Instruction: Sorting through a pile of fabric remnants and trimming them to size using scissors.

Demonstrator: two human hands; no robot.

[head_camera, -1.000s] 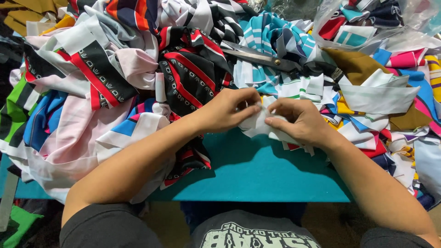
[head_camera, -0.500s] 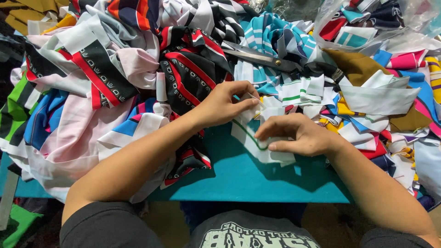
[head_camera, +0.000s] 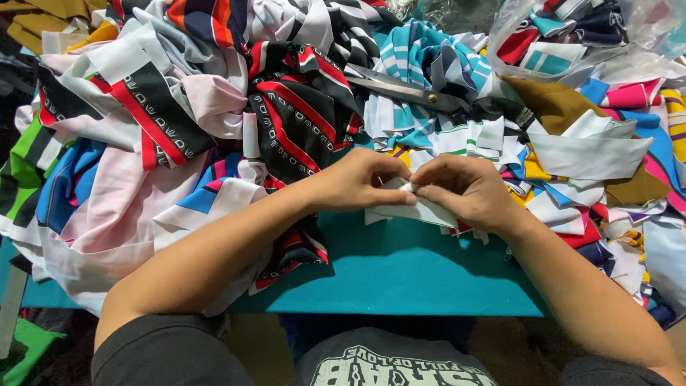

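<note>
My left hand (head_camera: 361, 180) and my right hand (head_camera: 463, 190) meet at the middle of a teal table (head_camera: 400, 275), fingertips touching. Both pinch a small white fabric piece (head_camera: 411, 209) with a faint green edge, which lies partly folded just above the table top. Much of the piece is hidden under my fingers. Behind my hands sits a heap of white and green-striped fabric pieces (head_camera: 475, 139).
Large piles of coloured cloth scraps cover the table: black-and-red striped pieces (head_camera: 300, 114), pink and white ones (head_camera: 136, 207) at left, mixed colours (head_camera: 614, 164) at right. A pair of long scissors (head_camera: 411, 93) rests on the pile behind. Clear plastic bags (head_camera: 572, 36) lie at back right.
My right hand has come up from the table to meet my left hand. The white piece, spread flat half a second ago, is now gathered between both hands' fingertips.
</note>
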